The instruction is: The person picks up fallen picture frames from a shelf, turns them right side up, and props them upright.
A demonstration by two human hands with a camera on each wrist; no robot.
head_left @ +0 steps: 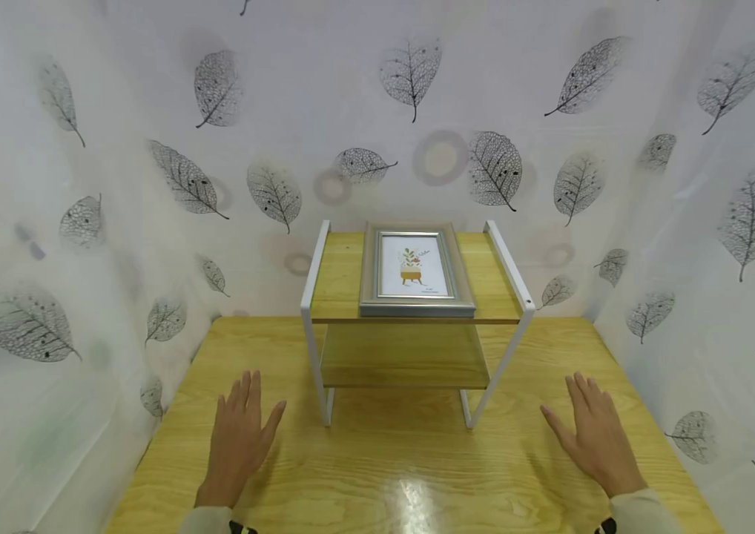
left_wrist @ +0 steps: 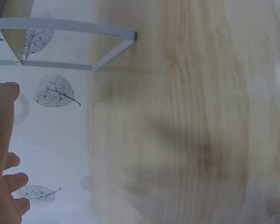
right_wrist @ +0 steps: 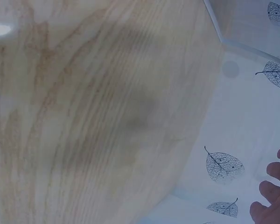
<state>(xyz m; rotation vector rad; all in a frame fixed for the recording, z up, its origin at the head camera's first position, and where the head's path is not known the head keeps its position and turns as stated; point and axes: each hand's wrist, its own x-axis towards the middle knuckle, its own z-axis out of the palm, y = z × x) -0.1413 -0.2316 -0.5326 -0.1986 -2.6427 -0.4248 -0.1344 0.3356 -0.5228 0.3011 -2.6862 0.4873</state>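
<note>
My left hand point(head_left: 237, 437) hovers over the left part of the table, fingers straight and thumb spread toward the middle, holding nothing. Over on the right side my right hand point(head_left: 594, 437) mirrors it, also with straight fingers and nothing in its grasp. Between and beyond them stands a small two-tier shelf point(head_left: 404, 354) with wooden boards and a white metal frame. On its top board lies a picture frame point(head_left: 463, 285) with a plant print, face up. Both hands are apart from the shelf. In the wrist views only part of the left hand point(left_wrist: 2, 154) and right fingers point(right_wrist: 273, 191) shows.
The wood-grain table point(head_left: 377, 460) carries the shelf near its back edge. A pale curtain or sheet point(head_left: 377, 96) printed with dark leaves surrounds the table at the back and both sides. Light glares off the tabletop near the front middle.
</note>
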